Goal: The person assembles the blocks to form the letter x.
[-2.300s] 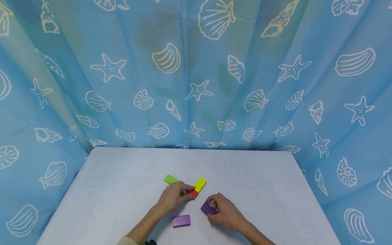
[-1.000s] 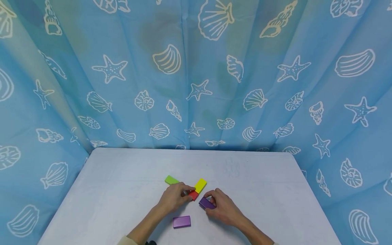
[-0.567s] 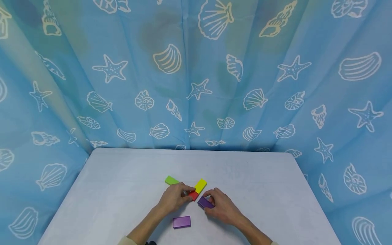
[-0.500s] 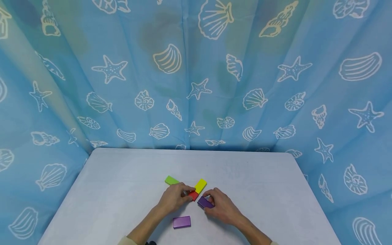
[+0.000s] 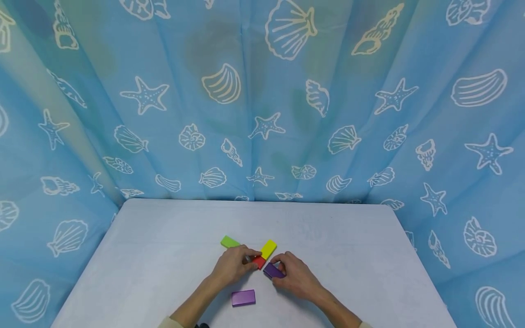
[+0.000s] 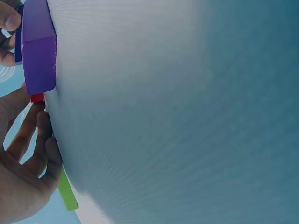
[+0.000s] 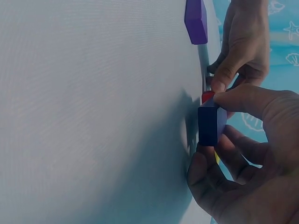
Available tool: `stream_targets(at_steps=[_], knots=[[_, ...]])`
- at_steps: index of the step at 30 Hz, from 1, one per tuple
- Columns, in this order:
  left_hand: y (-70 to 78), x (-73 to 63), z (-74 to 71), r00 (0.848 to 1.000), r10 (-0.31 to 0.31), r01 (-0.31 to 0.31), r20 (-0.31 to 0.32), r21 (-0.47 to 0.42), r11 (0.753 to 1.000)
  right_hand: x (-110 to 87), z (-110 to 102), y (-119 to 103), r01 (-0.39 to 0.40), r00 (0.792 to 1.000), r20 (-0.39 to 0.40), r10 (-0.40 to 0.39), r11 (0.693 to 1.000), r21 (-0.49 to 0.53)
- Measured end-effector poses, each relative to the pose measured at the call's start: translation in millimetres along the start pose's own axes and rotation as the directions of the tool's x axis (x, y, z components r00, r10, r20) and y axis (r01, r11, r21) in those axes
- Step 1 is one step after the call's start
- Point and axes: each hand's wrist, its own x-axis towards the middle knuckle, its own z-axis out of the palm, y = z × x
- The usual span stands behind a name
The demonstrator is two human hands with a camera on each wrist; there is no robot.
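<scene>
My left hand (image 5: 233, 263) pinches a red block (image 5: 259, 262) between thumb and fingers. The red block lies on the white table, end to end with a yellow block (image 5: 269, 249). Beyond the left hand, a green block (image 5: 229, 242) is partly covered by its knuckles. My right hand (image 5: 301, 276) holds a dark purple block (image 5: 273, 270) by its edges, just to the right of the red one. In the right wrist view, the thumb and fingers clasp this dark purple block (image 7: 208, 125) from opposite sides, with a shadow below it on the table.
A lighter purple block (image 5: 243, 298) lies flat between the forearms, nearer the front. The white table (image 5: 172, 228) ends at a blue curtain (image 5: 254, 91) printed with shells and starfish. A small black object (image 5: 203, 325) shows at the bottom edge beside the left sleeve.
My right hand has moved a little left and away from me, bringing the dark purple block closer to the red one. My left hand and the other blocks have stayed put.
</scene>
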Motion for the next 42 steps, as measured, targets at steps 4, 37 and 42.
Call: stream_targets(at_steps=[4,37,42], knots=[[-0.8,-0.7,0.7,1.0,0.005,-0.005,-0.004,-0.005,1.0,1.0,1,-2,0.005,1.0,-0.008,-0.005,1.0,-0.002],[-5.4,-2.6,8.6,0.999,0.021,-0.021,-0.036,0.02,1.0,8.9,14,2,0.021,0.999,-0.029,-0.023,0.999,-0.045],[-5.7,-2.5,9.5,0.999,0.016,-0.015,-0.034,0.019,1.0,9.9,16,4,0.034,0.999,-0.035,-0.036,0.998,-0.052]])
